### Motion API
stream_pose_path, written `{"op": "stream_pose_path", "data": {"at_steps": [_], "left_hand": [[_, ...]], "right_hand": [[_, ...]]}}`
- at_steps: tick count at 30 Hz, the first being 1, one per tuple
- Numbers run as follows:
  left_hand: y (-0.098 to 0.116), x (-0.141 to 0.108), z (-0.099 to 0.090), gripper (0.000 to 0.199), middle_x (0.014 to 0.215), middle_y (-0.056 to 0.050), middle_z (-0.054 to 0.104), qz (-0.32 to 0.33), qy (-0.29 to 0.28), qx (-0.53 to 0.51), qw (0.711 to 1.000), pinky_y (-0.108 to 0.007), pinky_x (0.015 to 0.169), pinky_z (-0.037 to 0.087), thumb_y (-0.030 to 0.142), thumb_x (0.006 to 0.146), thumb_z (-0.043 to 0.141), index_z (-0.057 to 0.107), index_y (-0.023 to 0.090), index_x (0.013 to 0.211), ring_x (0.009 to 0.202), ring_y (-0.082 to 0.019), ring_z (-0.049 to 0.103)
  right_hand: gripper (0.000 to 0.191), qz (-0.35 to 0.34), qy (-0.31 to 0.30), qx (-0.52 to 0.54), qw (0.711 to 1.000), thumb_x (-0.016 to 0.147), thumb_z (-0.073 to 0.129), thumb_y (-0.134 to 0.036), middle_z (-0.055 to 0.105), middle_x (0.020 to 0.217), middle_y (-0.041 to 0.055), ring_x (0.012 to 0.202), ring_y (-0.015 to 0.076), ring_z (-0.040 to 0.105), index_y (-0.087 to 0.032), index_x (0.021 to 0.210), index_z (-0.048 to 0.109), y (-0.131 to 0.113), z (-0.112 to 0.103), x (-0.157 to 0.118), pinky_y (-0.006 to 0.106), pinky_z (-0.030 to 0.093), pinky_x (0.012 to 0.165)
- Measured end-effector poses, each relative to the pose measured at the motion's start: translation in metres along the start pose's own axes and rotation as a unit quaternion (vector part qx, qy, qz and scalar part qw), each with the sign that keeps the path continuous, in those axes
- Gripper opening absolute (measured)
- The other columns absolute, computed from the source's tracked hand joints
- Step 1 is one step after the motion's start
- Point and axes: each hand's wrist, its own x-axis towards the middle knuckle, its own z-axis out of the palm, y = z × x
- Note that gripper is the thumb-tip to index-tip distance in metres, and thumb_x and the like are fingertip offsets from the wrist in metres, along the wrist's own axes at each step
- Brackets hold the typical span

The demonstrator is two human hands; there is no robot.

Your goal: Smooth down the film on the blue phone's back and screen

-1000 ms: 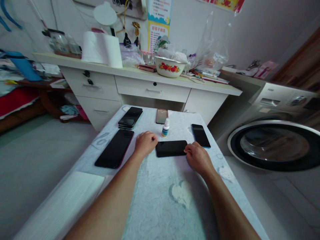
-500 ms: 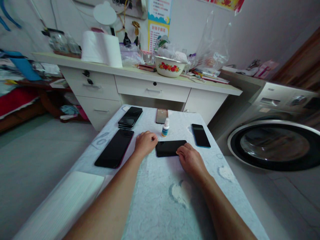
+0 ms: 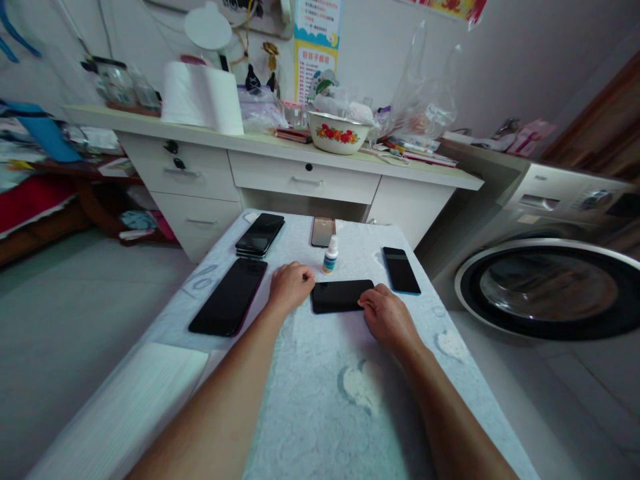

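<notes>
A black phone lies flat and sideways on the patterned tablecloth between my hands. My left hand rests curled at its left end, its fingers closed; what they hold, if anything, is hidden. At the phone's right end my right hand has its fingers pinched together at the edge; whether something thin is between them is too small to tell. Just beyond the phone stands a small white spray bottle with a blue and yellow label.
Around them lie a large dark phone, stacked phones, a brownish phone and a blue-edged phone. Behind is a desk with a floral bowl; a washing machine stands right.
My right hand has shifted slightly to the right along the black phone, uncovering more of its right end. My left hand has stayed in place.
</notes>
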Motion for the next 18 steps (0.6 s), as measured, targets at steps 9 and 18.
{"op": "stream_pose_path", "data": {"at_steps": [9, 18], "left_hand": [[0.0009, -0.0010, -0.0008, 0.016, 0.089, -0.001, 0.066, 0.005, 0.003, -0.001, 1.000, -0.029, 0.075, 0.040, 0.026, 0.080, 0.053, 0.068, 0.024, 0.076, 0.088, -0.019, 0.059], [0.0006, -0.0004, -0.0001, 0.016, 0.090, -0.001, 0.067, 0.000, 0.003, -0.002, 1.000, -0.029, 0.077, 0.040, 0.027, 0.080, 0.054, 0.069, 0.024, 0.076, 0.089, -0.020, 0.059]], "right_hand": [[0.020, 0.026, 0.018, -0.016, 0.999, 0.082, 0.049, -0.014, 0.058, 0.090, 0.0050, 0.080, 0.0143, 0.057, -0.020, 0.088, 0.067, 0.0066, -0.0041, 0.0011, 0.023, 0.038, 0.071], [0.019, 0.031, 0.025, -0.018, 0.999, 0.083, 0.050, -0.014, 0.058, 0.089, 0.0046, 0.081, 0.0146, 0.056, -0.021, 0.087, 0.066, 0.0077, -0.0026, 0.0017, 0.023, 0.038, 0.071]]}}
